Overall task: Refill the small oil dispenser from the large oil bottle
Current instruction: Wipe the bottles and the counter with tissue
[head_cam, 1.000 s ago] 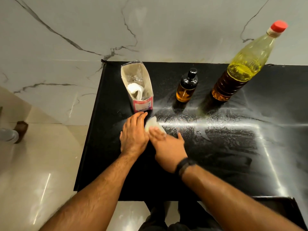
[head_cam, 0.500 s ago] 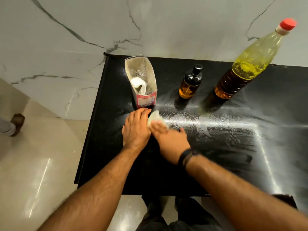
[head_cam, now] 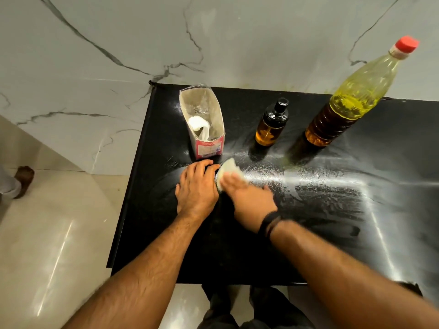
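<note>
Black countertop (head_cam: 237, 245) lay under both hands, smeared and shiny right of them. Large oil bottle (head_cam: 351, 100), red-capped, stood far beyond the right hand. Open carton (head_cam: 206, 129) (white tissue inside) stood just beyond the left hand. Small oil dispenser (head_cam: 270, 124) stood beyond the right hand, between carton and bottle. Left hand (head_cam: 197, 186) rested flat, fingers straight, holding nothing. Right hand (head_cam: 251, 198), blurred, pressed flat on a pale tissue (head_cam: 228, 167).

On the black desk (head_cam: 237, 252) stand an open carton (head_cam: 204, 124), a small oil dispenser (head_cam: 270, 127), a large oil bottle (head_cam: 351, 100), and a white cloth (head_cam: 228, 168).
</note>
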